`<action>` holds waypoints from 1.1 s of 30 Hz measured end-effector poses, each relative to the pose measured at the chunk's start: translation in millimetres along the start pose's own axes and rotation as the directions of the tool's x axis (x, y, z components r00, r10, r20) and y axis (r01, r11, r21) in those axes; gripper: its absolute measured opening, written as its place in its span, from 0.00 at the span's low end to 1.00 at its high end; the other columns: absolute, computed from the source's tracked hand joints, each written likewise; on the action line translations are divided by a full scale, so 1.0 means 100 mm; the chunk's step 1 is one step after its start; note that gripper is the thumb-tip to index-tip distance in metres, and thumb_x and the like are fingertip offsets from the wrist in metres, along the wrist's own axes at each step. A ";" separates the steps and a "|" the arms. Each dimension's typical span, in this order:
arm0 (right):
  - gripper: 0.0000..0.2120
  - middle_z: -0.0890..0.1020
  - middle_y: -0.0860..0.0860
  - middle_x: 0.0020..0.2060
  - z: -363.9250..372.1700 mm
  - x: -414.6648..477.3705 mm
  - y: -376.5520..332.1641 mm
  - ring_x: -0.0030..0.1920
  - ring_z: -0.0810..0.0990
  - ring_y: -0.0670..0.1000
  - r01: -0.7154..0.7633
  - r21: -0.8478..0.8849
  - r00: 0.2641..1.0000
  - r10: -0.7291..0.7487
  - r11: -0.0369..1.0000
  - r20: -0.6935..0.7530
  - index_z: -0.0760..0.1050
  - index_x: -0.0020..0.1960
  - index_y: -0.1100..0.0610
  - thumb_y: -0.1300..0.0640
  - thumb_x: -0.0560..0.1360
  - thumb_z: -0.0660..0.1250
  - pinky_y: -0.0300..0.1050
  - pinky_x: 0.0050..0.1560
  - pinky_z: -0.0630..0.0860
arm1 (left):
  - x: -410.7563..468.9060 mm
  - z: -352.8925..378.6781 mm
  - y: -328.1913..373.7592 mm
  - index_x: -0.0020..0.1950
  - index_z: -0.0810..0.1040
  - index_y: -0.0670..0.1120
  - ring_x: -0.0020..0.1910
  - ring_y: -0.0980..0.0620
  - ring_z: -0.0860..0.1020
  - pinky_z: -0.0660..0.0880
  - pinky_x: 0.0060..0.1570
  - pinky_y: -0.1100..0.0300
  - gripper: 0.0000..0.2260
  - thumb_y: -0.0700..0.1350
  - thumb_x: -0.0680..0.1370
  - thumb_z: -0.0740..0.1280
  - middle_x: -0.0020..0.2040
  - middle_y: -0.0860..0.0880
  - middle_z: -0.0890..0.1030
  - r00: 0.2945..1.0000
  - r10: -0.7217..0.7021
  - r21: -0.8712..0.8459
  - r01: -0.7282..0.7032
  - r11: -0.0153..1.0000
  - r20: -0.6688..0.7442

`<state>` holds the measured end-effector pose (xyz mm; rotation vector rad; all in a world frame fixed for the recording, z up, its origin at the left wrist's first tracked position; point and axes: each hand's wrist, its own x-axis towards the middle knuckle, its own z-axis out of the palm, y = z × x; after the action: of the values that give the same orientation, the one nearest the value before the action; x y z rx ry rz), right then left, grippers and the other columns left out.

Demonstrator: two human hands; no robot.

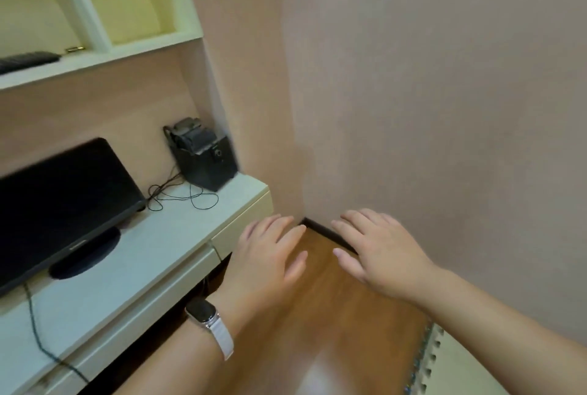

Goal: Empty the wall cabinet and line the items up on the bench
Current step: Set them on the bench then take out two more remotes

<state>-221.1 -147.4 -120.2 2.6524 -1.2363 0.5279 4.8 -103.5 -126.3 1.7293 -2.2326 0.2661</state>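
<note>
A pale wall cabinet (104, 45) with open compartments hangs at the upper left. Its left compartment holds a black keyboard (27, 60) and a small brass-coloured item (74, 49); the right compartment looks bare. Below runs a white bench (136, 264). My left hand (270, 251), with a white-strapped watch on its wrist, hovers palm down beyond the bench's right end, fingers spread, holding nothing. Beside it, my right hand (378, 251) is also spread and holds nothing, above the wooden floor.
On the bench stand a black monitor (60, 197) on an oval base and a black box-shaped device (205, 156) with thin cables trailing from it. A pink wall (428, 92) closes in on the right. A pale foam mat (460, 363) lies at the lower right.
</note>
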 end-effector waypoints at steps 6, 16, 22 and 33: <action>0.22 0.81 0.54 0.55 0.16 0.85 0.55 0.55 0.78 0.58 0.073 0.047 0.997 -0.072 0.996 -0.034 0.77 0.61 0.56 0.43 0.75 0.60 0.52 0.51 0.76 | 0.76 -0.06 -0.28 0.63 0.78 0.52 0.64 0.49 0.74 0.63 0.67 0.51 0.18 0.57 0.77 0.61 0.62 0.51 0.79 0.995 -0.018 0.057 0.023 0.998 -0.096; 0.23 0.80 0.54 0.57 0.37 2.06 0.73 0.58 0.78 0.57 0.221 0.135 0.974 -0.211 0.966 -0.085 0.76 0.62 0.56 0.43 0.77 0.57 0.52 0.54 0.76 | 1.30 -0.08 -0.99 0.62 0.79 0.52 0.64 0.49 0.74 0.67 0.66 0.50 0.17 0.57 0.78 0.62 0.62 0.52 0.79 0.977 -0.159 0.145 0.179 0.973 -0.141; 0.23 0.80 0.55 0.57 0.60 2.83 0.58 0.57 0.78 0.57 0.245 0.113 0.968 -0.237 0.963 -0.085 0.77 0.61 0.56 0.43 0.76 0.56 0.52 0.54 0.76 | 1.60 -0.07 -1.70 0.65 0.77 0.53 0.66 0.50 0.73 0.65 0.67 0.51 0.18 0.58 0.78 0.60 0.64 0.53 0.78 0.962 -0.214 0.152 0.240 0.959 -0.167; 0.23 0.80 0.55 0.57 0.69 4.47 0.02 0.54 0.78 0.58 0.239 -0.018 0.952 -0.238 0.971 -0.193 0.77 0.61 0.56 0.42 0.77 0.57 0.51 0.50 0.75 | 2.31 -0.38 -3.41 0.61 0.80 0.48 0.62 0.45 0.76 0.66 0.63 0.49 0.18 0.54 0.75 0.64 0.60 0.48 0.80 0.930 -0.085 0.188 0.161 0.969 -0.358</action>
<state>59.9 -485.6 -12.2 2.6292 -0.8465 0.7277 286.1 -388.2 -23.2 1.7566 -1.8882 0.7466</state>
